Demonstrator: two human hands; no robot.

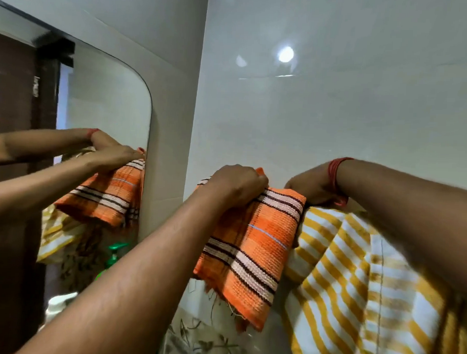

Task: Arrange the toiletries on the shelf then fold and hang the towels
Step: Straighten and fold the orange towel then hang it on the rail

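Orange towel (253, 247) is gripped at its top by left hand (237, 185); right hand (315, 187) fingers clamped beside yellow towel (361, 289), on what unclear; both towels hung; shelf unseen.

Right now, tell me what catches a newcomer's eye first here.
The orange striped towel hangs mid-frame, the left hand gripping its top edge. Beside it on the right hangs a yellow striped towel, the right hand at its top. The mirror at left repeats both.

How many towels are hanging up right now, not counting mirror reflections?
2: an orange woven towel with white and dark stripes under the left hand, and a yellow-and-white striped towel to its right. Others may be out of view.
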